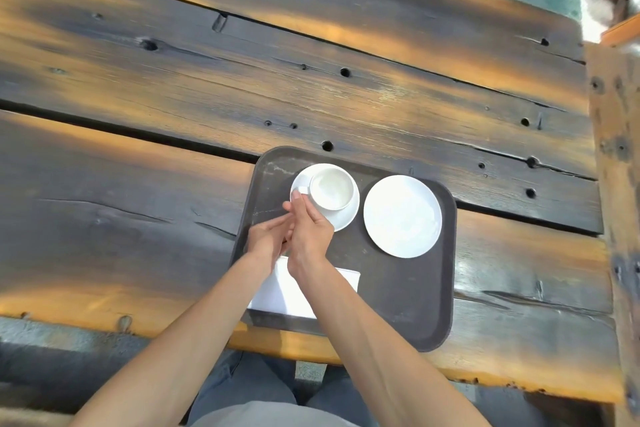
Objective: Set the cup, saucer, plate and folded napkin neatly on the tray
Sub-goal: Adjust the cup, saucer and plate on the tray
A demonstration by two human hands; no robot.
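Observation:
A dark brown tray (408, 291) lies at the table's near edge. On its far left part a white cup (334, 189) stands on a white saucer (343, 218), the cup's handle pointing left. To the right of them lies a white plate (402, 216). A folded white napkin (273, 291) lies on the tray's near left part, partly hidden under my forearms. My right hand (310, 230) reaches forward with straight fingers, and a fingertip touches the cup's handle. My left hand (268, 236) lies close beside it, fingers straight, tips against my right hand.
The table is made of dark, weathered wooden planks (242, 87) with gaps and holes. The tray's near right corner overhangs the table's front edge. My knees in grey trousers (242, 388) show below the edge. A wooden post (616, 184) runs along the right.

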